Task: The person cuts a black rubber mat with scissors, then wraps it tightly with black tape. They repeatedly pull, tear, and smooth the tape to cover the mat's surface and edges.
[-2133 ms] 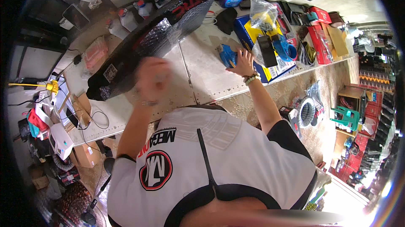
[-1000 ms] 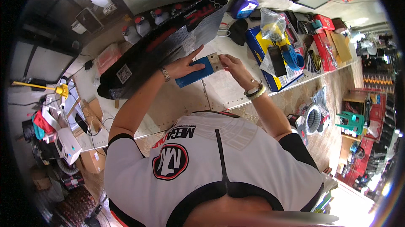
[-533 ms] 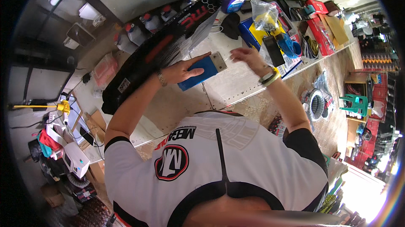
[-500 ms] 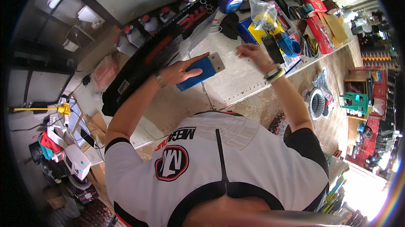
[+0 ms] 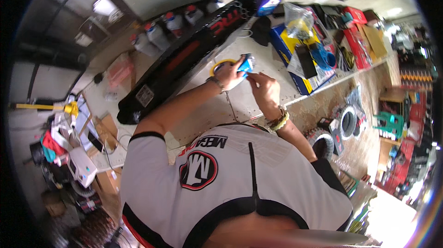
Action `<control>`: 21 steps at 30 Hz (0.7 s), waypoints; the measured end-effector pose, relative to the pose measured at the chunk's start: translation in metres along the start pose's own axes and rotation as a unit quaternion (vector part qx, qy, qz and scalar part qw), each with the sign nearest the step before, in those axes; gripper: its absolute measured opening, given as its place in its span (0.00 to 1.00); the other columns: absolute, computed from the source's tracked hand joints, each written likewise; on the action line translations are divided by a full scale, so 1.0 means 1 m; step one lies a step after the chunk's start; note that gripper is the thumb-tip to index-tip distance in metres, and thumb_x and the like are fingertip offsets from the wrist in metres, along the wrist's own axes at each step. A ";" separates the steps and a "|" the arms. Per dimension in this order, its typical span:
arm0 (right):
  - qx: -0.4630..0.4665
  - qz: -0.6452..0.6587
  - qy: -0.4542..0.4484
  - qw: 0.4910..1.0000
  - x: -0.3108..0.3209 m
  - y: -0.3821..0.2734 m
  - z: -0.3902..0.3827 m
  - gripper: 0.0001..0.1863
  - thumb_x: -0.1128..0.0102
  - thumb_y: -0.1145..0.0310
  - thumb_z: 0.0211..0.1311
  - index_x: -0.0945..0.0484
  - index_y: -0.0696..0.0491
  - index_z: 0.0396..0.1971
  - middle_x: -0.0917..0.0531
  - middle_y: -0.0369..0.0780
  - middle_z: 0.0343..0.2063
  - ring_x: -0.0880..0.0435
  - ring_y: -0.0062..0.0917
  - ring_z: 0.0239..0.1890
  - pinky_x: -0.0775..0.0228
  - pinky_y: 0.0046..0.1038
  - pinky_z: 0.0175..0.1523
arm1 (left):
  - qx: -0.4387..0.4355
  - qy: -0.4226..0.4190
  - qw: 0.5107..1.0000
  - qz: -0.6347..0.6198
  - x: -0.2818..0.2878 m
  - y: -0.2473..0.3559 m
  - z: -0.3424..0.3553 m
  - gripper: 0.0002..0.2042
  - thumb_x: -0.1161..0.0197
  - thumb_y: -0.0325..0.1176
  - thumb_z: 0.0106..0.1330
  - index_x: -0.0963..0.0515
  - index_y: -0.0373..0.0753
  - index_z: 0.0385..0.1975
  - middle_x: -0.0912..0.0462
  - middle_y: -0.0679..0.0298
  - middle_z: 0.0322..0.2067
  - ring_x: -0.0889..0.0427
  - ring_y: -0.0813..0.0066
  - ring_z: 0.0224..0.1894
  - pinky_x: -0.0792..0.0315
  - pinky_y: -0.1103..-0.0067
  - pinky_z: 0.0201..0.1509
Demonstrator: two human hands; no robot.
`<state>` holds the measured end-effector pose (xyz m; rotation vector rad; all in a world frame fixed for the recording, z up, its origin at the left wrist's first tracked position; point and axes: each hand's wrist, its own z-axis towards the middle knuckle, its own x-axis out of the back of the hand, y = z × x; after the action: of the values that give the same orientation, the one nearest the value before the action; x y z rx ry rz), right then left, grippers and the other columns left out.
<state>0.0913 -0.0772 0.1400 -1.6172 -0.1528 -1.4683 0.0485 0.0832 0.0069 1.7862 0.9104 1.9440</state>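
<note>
My left hand (image 5: pixel 227 76) is closed round a blue hand-held tape dispenser (image 5: pixel 246 66), which has a yellow ring showing behind my fingers. Close to the dispenser's front, my right hand (image 5: pixel 266 90) has its thumb and fingertips pinched together. Whatever lies between those fingertips is too small to make out. Beyond my left forearm a long black package (image 5: pixel 182 56) with red markings and clear plastic over it lies slantwise on the white worktable (image 5: pixel 196 109).
Several red-capped bottles (image 5: pixel 157 35) stand behind the package, and a purple bottle (image 5: pixel 268 1) is at its far end. At right lie a blue and yellow box (image 5: pixel 302 82), a black phone (image 5: pixel 306 62) and red boxes (image 5: pixel 356 47). Tyres (image 5: pixel 347 121) rest on the floor.
The dispenser has turned in my left hand, so its yellow ring shows. My right hand has moved left and nearer to me, up to the dispenser, and its fingers have pinched together.
</note>
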 end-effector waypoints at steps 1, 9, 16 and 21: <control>0.010 0.021 0.051 0.998 0.001 -0.006 -0.001 0.07 0.35 0.68 0.55 0.13 0.46 0.34 0.15 0.44 0.29 0.14 0.39 0.37 0.21 0.33 0.44 | 0.022 0.015 0.999 0.021 -0.008 0.000 0.000 0.34 0.38 0.39 0.62 0.43 0.54 0.69 0.23 0.43 0.39 0.20 0.45 0.38 0.26 0.59 0.43; 0.007 0.360 -0.085 0.929 0.034 -0.045 0.010 0.05 0.41 0.76 0.63 0.18 0.58 0.36 0.14 0.39 0.30 0.17 0.19 0.32 0.30 0.31 0.59 | -0.023 -0.085 0.988 0.130 -0.058 -0.033 0.002 0.36 0.40 0.42 0.63 0.48 0.62 0.71 0.30 0.41 0.48 0.24 0.44 0.47 0.27 0.59 0.46; -0.070 0.716 -0.398 0.569 -0.001 -0.023 0.021 0.24 0.44 0.44 0.63 0.25 0.54 0.32 0.25 0.34 0.27 0.28 0.17 0.29 0.41 0.20 0.34 | -0.195 -0.036 0.966 0.164 0.015 -0.052 -0.061 0.30 0.29 0.38 0.52 0.29 0.49 0.58 0.38 0.52 0.61 0.36 0.51 0.62 0.39 0.59 0.62; -0.119 0.798 -0.416 0.420 -0.023 -0.074 0.038 0.26 0.46 0.37 0.60 0.33 0.45 0.21 0.38 0.26 0.15 0.34 0.15 0.22 0.60 0.61 0.70 | -0.112 0.132 0.983 -0.053 0.127 -0.030 -0.172 0.19 0.40 0.20 0.60 0.26 0.42 0.52 0.27 0.54 0.52 0.23 0.60 0.53 0.26 0.68 0.52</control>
<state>0.0664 0.0018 0.1642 -1.4774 0.8894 0.8973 -0.1423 0.1486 0.0824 1.3514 0.8110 2.1512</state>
